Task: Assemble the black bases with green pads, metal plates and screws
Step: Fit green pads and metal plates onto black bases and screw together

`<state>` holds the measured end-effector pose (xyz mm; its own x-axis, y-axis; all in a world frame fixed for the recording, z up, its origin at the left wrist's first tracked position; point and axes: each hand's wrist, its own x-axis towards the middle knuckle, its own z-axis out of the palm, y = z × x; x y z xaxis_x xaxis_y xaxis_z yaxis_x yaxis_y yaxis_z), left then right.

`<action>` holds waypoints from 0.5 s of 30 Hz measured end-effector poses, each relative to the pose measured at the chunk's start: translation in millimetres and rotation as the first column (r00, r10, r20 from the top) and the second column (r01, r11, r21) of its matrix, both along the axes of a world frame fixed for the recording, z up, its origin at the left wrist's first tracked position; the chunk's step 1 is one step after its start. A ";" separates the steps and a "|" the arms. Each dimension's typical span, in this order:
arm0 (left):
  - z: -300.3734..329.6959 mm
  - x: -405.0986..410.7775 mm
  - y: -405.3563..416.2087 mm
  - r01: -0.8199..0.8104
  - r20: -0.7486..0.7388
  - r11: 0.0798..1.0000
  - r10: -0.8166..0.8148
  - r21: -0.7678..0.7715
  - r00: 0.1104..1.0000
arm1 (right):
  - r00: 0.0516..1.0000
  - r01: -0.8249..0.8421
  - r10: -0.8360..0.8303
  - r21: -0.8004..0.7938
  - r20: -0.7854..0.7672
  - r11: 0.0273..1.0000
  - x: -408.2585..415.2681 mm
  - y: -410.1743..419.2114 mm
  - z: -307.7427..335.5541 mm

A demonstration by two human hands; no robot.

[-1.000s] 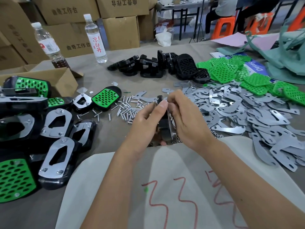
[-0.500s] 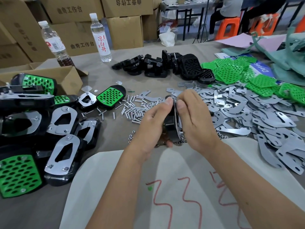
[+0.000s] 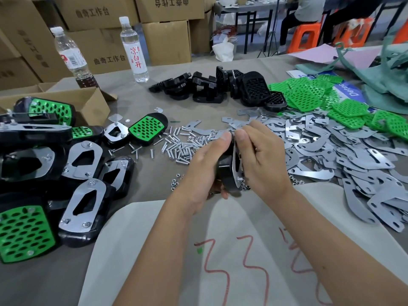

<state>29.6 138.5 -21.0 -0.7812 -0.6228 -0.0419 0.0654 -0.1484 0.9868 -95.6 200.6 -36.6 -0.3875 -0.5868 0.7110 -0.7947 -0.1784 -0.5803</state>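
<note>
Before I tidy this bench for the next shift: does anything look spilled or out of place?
Nothing looks damaged. Loose screws and small nuts lie scattered on the table, apart from the metal plates heap.

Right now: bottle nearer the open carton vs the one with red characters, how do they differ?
Label: the left bottle wears a white wrap with a red mark; the right bottle carries vertical red characters.
Contents: the left bottle shows dark liquid only near its base; the right bottle looks clear, level hard to read.
Pose: the left bottle appears to lean in this wide-angle view; the right bottle appears more upright.
Shared: clear plastic, white caps, both on the table.
</note>
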 end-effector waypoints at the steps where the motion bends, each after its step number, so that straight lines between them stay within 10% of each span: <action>1: 0.0 -0.3 0.0 0.000 0.002 1.000 0.000 0.005 1.000 | 1.000 -0.017 0.017 0.019 0.005 1.000 -0.6 0.8 -1.2; 15: 1.6 3.3 -0.6 0.036 0.081 0.993 -0.046 0.116 0.996 | 0.997 -0.072 0.072 0.109 -0.001 0.992 -0.4 -1.2 -3.4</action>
